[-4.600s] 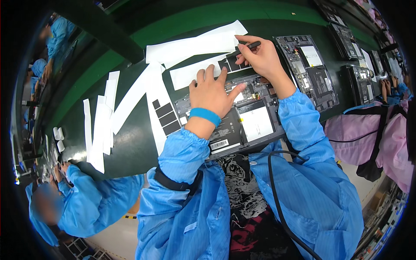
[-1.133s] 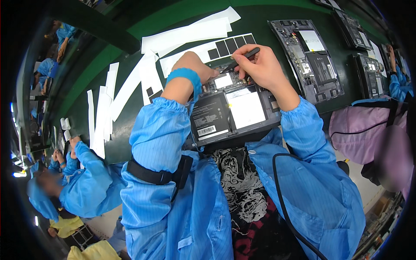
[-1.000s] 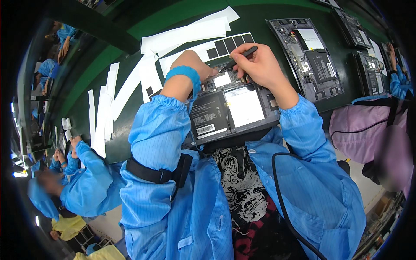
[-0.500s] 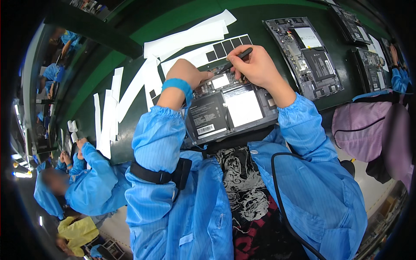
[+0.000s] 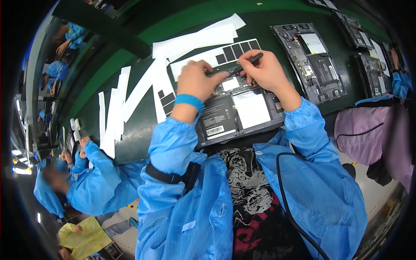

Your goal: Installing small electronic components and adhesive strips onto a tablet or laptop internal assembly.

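Below both hands lies an opened laptop base (image 5: pixel 277 116), its inside facing up. It holds a black battery (image 5: pixel 216 115) at the left and a white rectangular panel (image 5: pixel 252 109) beside it. In my right hand (image 5: pixel 268 71) a slim black pen-shaped tool (image 5: pixel 257 58) slants down to the left, over the laptop's far edge. My left hand (image 5: pixel 194 80) is over the far left part of the laptop, thumb stretched toward the tool's tip, fingers curled but apart from the thumb. Whatever lies right at the tip is too small to make out.
White paper strips (image 5: pixel 195 40) and a sheet with black rectangular stickers (image 5: pixel 238 50) lie beyond and left of the laptop. Another opened laptop base (image 5: pixel 312 63) is at the right, with more past it. Co-workers in blue sit at left (image 5: pixel 97 182) and far right.
My left hand has lifted, its fingers curling and its thumb and index moving apart. The tool stays in my right hand. The whole scene has shifted slightly right and down.
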The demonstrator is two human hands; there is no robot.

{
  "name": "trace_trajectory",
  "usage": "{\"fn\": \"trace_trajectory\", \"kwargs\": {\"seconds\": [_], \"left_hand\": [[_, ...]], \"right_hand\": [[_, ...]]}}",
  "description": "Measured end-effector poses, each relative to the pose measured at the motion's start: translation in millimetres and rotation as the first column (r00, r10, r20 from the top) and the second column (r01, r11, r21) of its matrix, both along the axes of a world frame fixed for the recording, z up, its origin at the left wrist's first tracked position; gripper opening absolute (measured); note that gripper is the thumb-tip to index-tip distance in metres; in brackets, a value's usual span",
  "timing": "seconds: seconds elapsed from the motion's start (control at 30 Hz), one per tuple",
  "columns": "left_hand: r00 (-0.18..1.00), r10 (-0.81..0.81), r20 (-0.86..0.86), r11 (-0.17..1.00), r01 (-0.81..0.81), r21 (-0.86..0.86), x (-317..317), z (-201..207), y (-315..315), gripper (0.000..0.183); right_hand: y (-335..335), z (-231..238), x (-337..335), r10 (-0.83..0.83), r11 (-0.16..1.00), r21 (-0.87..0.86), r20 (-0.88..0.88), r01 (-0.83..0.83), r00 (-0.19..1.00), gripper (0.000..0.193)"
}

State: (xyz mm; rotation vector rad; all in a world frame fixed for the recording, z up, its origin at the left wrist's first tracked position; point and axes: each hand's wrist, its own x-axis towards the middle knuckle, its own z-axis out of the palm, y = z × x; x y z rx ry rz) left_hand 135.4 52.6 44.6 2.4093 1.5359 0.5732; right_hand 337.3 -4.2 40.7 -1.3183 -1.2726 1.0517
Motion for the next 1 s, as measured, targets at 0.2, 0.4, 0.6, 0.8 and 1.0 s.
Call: {"fn": "trace_trajectory", "kwargs": {"seconds": [0.2, 0.4, 0.6, 0.8, 1.0], "left_hand": [[0.980, 0.051, -0.191, 0.940, -0.111, -0.321, 4.8, 12.7, 2.7, 0.056], [0.961, 0.083, -0.262, 0.996, -0.084, 0.006, -1.9, 11.5, -23.8, 0.073], [0.904, 0.079, 0.419, 0.962, 0.041, -0.270, -98.9, 32.9, -125.4, 0.064], [0.810, 0.194, 0.554, 0.939, 0.011, -0.345, -90.3, -7.4, -138.6, 0.074], [0.655, 0.205, 0.727, 0.947, 0.054, -0.316, -144.7, 43.1, -144.1, 0.063]], "right_hand": [[0.3, -13.5, 8.6, -0.191, 0.964, 0.144, -0.199, 0.222, 0.961, 0.018], [1.4, -15.4, 13.7, -0.251, 0.918, 0.269, -0.175, 0.292, 0.952, 0.030], [-77.4, -15.5, 40.3, -0.284, 0.923, 0.221, -0.157, 0.314, 0.946, 0.036], [-100.6, -38.1, 4.2, -0.307, 0.942, 0.145, -0.005, 0.304, 0.952, 0.030], [-112.5, 14.3, -53.3, -0.347, 0.928, 0.090, -0.151, 0.362, 0.926, 0.028]]}}
